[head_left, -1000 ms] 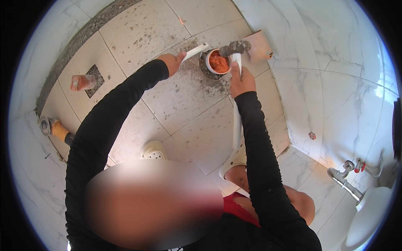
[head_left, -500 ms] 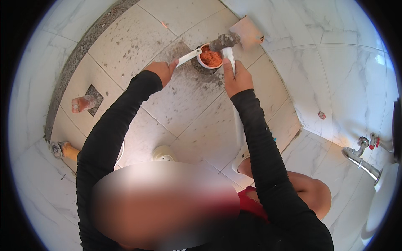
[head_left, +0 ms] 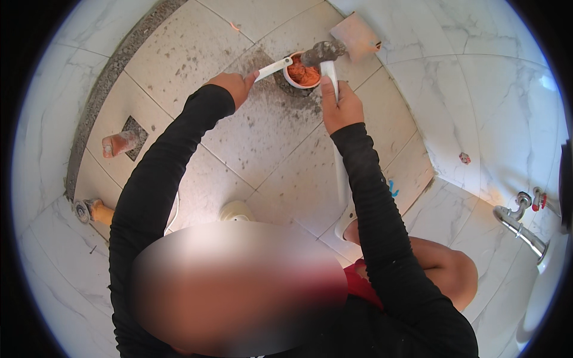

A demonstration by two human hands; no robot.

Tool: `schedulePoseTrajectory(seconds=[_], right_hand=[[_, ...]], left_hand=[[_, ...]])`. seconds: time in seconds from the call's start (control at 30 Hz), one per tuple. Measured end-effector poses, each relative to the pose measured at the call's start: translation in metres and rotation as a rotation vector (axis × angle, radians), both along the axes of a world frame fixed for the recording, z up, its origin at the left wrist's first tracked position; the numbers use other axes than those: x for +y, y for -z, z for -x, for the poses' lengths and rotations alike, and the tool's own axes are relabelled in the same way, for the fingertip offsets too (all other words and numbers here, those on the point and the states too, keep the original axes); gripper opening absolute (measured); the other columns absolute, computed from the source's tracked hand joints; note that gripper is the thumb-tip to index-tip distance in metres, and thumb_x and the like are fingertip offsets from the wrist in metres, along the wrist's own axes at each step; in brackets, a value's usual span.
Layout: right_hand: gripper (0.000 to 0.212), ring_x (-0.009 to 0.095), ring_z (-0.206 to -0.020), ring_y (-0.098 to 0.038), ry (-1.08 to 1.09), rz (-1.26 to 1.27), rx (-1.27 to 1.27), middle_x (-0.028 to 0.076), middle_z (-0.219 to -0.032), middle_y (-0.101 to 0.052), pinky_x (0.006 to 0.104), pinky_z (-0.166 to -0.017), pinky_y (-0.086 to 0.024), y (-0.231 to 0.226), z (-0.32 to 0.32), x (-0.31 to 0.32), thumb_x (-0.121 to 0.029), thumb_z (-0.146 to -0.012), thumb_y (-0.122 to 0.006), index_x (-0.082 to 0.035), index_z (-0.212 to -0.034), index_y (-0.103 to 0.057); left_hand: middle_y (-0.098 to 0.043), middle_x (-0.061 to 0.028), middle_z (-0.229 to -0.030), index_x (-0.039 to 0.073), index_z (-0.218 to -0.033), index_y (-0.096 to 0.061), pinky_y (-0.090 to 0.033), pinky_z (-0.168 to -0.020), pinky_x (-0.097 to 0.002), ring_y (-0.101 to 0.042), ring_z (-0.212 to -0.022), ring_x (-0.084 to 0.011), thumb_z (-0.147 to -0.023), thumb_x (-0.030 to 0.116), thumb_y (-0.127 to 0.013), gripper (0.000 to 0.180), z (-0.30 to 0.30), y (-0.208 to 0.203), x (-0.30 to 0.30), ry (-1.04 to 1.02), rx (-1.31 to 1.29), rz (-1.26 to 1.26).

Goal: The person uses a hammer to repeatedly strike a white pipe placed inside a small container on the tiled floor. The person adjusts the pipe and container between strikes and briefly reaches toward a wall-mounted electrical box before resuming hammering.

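My left hand (head_left: 233, 88) is closed round a flat white bar (head_left: 271, 69) with a hole in its rounded end. That end lies at the left rim of a round white pipe opening (head_left: 311, 86) in the tiled floor. Crumpled orange material (head_left: 303, 73) fills the opening. My right hand (head_left: 342, 105) grips the white handle of a hammer (head_left: 329, 70). Its rough, mortar-crusted head (head_left: 323, 53) hangs over the far right side of the opening, close to the bar's end; whether they touch I cannot tell.
Grey debris lies around the opening. A dusty flat block (head_left: 356, 37) stands beyond it by the right wall. At left, a capped orange pipe stub (head_left: 119, 144) rises from a square hole, with an angle grinder (head_left: 92, 212) nearer. Chrome plumbing (head_left: 518, 230) juts at right.
The whole view has shifted slightly, and a small blue piece beside my right forearm shows more now. Both hands keep their grips, and bar and hammer stay at the pipe opening.
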State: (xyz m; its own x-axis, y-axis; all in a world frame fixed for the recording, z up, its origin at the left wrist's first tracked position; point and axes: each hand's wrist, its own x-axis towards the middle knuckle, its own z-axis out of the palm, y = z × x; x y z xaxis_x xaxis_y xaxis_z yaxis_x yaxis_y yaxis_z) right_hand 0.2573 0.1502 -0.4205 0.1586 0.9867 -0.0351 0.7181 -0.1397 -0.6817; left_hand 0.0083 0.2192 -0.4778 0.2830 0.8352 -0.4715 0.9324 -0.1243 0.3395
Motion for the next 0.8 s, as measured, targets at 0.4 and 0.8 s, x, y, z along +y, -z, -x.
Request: schedulePoseTrajectory(seconds=[0.4,0.8], right_hand=[[0.055,0.044,-0.073,-0.064,0.036,0.011,-0.051,0.024,-0.076,-0.063,0.0466,-0.065,-0.049,0.043,0.015,0.016,-0.052,-0.1,-0.047,0.001,-0.088,-0.057],[0.054,0.044,-0.078,-0.065,-0.015,0.191,-0.155,0.024,-0.079,-0.065,0.047,-0.07,-0.05,0.057,0.019,0.013,-0.053,-0.1,-0.046,0.0,-0.096,-0.06]], left_hand=[[-0.068,-0.0215,-0.075,-0.001,-0.087,-0.068,-0.054,-0.07,-0.0484,-0.067,-0.072,-0.0397,-0.104,0.058,-0.022,0.077,-0.005,-0.009,-0.004,-0.01,-0.006,-0.029],[-0.067,-0.0234,-0.076,-0.002,-0.089,-0.067,-0.054,-0.07,-0.0492,-0.066,-0.074,-0.041,-0.104,0.058,-0.021,0.077,0.005,0.013,0.005,-0.033,-0.017,0.022]])
